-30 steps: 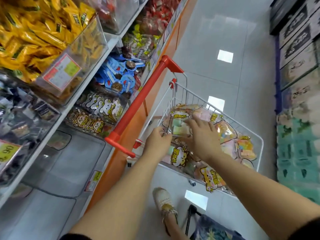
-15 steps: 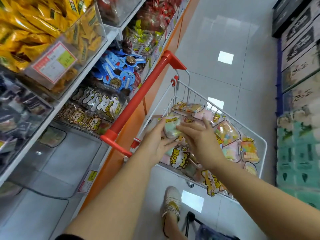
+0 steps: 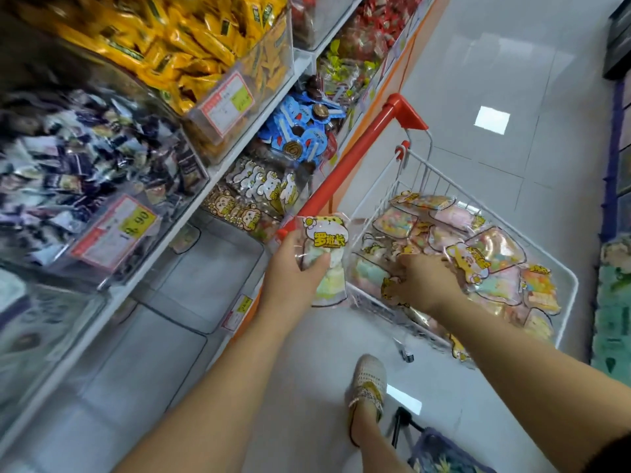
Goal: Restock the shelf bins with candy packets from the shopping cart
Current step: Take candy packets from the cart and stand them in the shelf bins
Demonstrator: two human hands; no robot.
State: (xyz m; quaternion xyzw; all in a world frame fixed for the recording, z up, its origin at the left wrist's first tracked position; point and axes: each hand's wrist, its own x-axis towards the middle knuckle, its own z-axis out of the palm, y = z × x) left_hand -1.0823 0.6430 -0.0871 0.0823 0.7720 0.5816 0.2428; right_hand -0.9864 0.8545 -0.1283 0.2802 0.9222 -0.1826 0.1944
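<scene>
My left hand (image 3: 290, 278) grips a clear candy packet (image 3: 327, 240) with a yellow cartoon label, held just left of the cart beside its red handle (image 3: 355, 158). The white wire shopping cart (image 3: 573, 285) is heaped with several similar pastel candy packets (image 3: 495, 254). Inside the cart, my right hand (image 3: 426, 281) reaches down onto the pile, its fingers bent among the packets. Whether they grip one is hidden. A clear shelf bin (image 3: 205, 278) on the lowest shelf, left of my left hand, looks nearly empty.
Left shelves carry bins of yellow packets (image 3: 177, 39), dark wrapped sweets (image 3: 68, 165), blue lollipops (image 3: 300, 131) and bear-shaped packets (image 3: 263, 192). Another shelf (image 3: 614, 268) lines the right. My foot (image 3: 368, 384) stands on the tiled aisle floor behind the cart.
My left hand has lifted a packet out of the cart and drawn it left toward the shelf. My right hand has let go of it and dropped back onto the pile.
</scene>
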